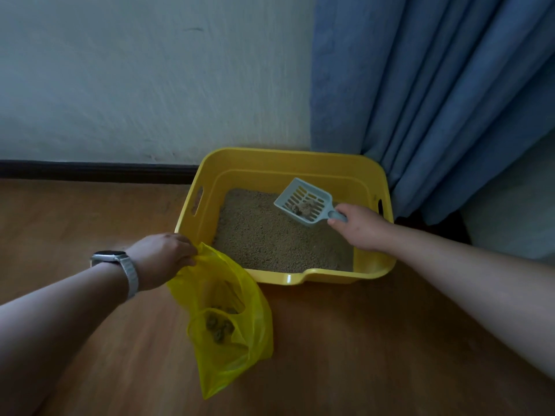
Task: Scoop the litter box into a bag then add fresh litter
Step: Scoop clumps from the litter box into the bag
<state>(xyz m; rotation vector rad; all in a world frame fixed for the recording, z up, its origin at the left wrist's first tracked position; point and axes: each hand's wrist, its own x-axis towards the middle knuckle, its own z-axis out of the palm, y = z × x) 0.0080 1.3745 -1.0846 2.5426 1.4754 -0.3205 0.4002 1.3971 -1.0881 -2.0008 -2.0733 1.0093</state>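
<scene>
A grey scoop (303, 202) carrying a few clumps (301, 208) is gripped by its handle in the curled fingers (342, 209) of the right hand (360, 228), above the litter (270, 235) in the yellow litter box (288, 163). The rim of the yellow bag (222, 313), just beside the box's near left corner, is pinched by the left hand (162, 256). Since the bag's mouth is held at one side only and looks narrow, clumps could be dropped onto the floor (345, 340) if the scoop were tipped before being brought fully over it.
</scene>
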